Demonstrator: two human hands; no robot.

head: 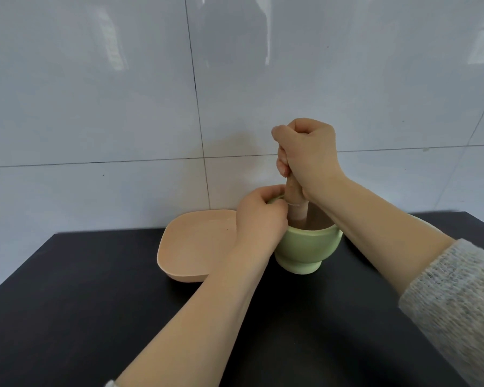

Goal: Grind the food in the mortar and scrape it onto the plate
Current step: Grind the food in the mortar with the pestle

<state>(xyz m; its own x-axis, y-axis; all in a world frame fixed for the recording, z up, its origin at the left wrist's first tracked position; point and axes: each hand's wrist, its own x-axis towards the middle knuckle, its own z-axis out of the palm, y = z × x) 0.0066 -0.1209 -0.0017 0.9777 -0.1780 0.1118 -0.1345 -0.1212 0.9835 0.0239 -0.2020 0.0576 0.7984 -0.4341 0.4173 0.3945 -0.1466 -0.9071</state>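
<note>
A pale green footed mortar stands on the dark table near the wall. A wooden pestle stands almost upright inside it, its lower end hidden by the rim. My right hand is fisted around the pestle's top. My left hand grips the mortar's left rim. The food inside the mortar is hidden from this angle. A peach-coloured square plate with rounded corners lies just left of the mortar, touching or nearly touching it, and shows nothing on it.
The black table reaches a white tiled wall right behind the plate and mortar. The table's left edge slants from the plate's back corner toward the lower left. Grey knitted sleeves cover both upper forearms.
</note>
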